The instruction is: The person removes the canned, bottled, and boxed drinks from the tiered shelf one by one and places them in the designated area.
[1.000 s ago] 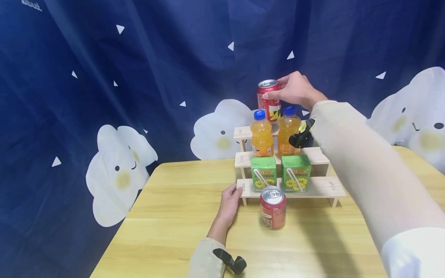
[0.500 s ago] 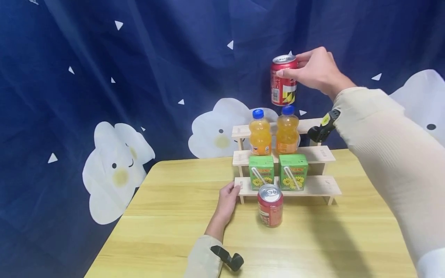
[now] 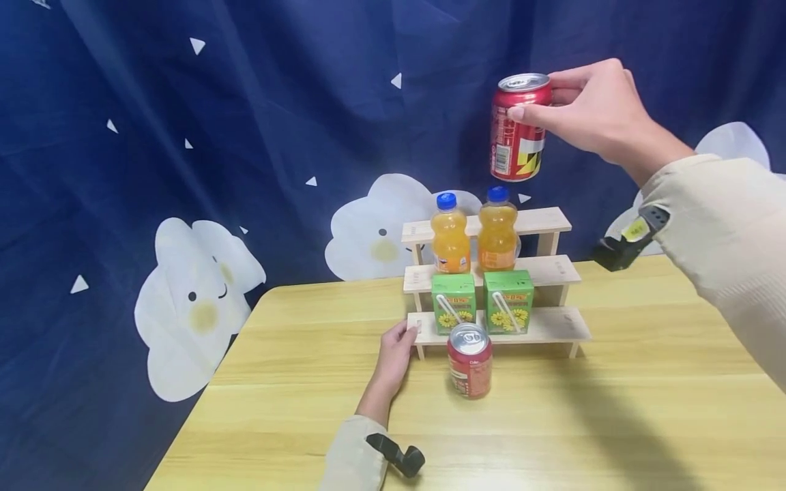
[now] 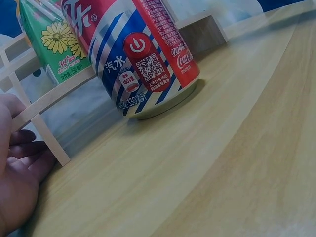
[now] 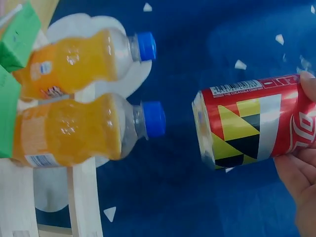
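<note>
My right hand (image 3: 604, 112) grips a red soda can (image 3: 520, 129) near its top, thumb in front and fingers behind, holding it upright in the air above the shelf. In the right wrist view the can (image 5: 252, 123) shows a yellow, black and white pattern, apart from the bottle caps. My left hand (image 3: 393, 354) holds the left end of the lowest step of a three-tier wooden shelf (image 3: 552, 326); in the left wrist view its fingers (image 4: 29, 153) curl under that board. A second cola can (image 3: 470, 361) stands on the table just before the lowest step.
Two orange drink bottles (image 3: 450, 235) with blue caps stand on the middle step. Two green drink cartons (image 3: 509, 300) with straws sit on the lowest step. A dark blue curtain (image 3: 295, 82) with clouds hangs behind the wooden table (image 3: 276, 395).
My right hand has lifted the red can off the top step, raising it up, to the right and nearer. My left hand keeps its hold on the shelf.
</note>
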Tool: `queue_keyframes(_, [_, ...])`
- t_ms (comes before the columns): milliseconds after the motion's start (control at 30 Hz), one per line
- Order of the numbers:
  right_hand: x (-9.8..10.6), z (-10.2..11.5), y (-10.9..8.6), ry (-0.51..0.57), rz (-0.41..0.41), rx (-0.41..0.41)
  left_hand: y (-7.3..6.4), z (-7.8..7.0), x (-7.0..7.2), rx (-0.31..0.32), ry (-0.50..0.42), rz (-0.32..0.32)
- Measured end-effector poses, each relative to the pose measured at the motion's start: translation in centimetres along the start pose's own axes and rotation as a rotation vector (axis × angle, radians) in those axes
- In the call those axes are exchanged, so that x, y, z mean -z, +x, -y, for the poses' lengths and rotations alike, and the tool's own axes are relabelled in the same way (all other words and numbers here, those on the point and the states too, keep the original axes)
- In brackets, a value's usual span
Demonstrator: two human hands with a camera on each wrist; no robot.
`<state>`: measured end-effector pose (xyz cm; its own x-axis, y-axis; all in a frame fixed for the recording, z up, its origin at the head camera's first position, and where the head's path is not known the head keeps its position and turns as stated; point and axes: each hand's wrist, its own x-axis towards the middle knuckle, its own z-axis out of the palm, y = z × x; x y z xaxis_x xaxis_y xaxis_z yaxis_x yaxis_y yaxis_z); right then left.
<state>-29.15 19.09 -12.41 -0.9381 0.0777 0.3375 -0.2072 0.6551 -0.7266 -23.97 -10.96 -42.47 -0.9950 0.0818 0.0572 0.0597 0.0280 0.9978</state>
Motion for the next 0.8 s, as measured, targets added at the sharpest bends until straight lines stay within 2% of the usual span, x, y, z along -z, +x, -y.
queue_keyframes(200, [0.4,0.2,-2.6,-0.019,0.018,0.050,0.0,-0.3,0.1,0.015,0.007,-0.004])
queue_keyframes(333, [0.2,-0.2,-4.4,0.010,0.033,0.049,0.1,-0.2,0.1,0.014,0.006,0.001])
queue_keyframes(567, [-0.6,-2.5,-7.7,0.049,0.080,0.058,1.2,2.1,0.6,0.024,-0.008,-0.014])
queue_keyframes(800, [-2.0,-5.0,-10.6,0.071,0.101,0.089,1.3,2.5,0.9,0.014,0.007,-0.030])
